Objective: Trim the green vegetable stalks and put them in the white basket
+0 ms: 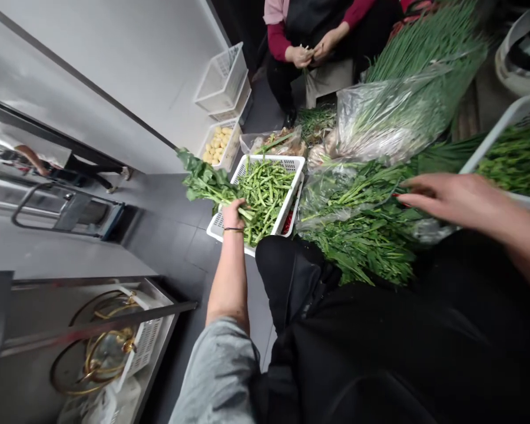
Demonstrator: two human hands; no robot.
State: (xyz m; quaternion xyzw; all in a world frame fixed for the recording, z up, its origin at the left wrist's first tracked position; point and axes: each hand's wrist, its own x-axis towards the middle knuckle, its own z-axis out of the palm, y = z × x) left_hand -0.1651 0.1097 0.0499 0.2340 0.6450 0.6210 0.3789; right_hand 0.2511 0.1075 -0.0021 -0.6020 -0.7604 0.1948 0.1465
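My left hand [233,214] is closed around the stems of a bunch of leafy greens [203,179], held over the near corner of a white basket [297,162] filled with trimmed green stalks [265,194]. My right hand [446,197] reaches left with fingers stretched out, its fingertips on a pile of leafy greens [362,229] lying partly in clear plastic. It holds nothing.
Another person [318,44] sits opposite, both hands working on a vegetable. A big bag of green onions [406,100] lies behind the pile. A white basket of greens [519,153] is at right. Stacked white baskets [223,79], a cart [66,206] and a steel shelf [83,330] stand at left.
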